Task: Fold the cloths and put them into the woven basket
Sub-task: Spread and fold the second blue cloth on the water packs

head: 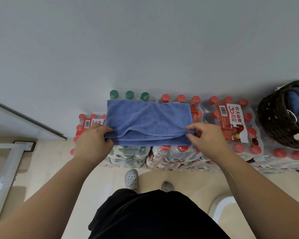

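A blue cloth (148,119) lies folded in half lengthwise on top of shrink-wrapped bottle packs, its doubled edge toward me. My left hand (93,141) pinches the near left corner of the cloth. My right hand (205,137) pinches the near right corner. A dark woven basket (274,121) stands at the right on the packs, tilted toward me, with another blue cloth (295,102) inside it.
Packs of water bottles (231,121) with red and green caps form the work surface against a grey wall. A white metal frame (9,163) stands at the left on the beige floor. My feet in white clogs (131,179) are just below the packs.
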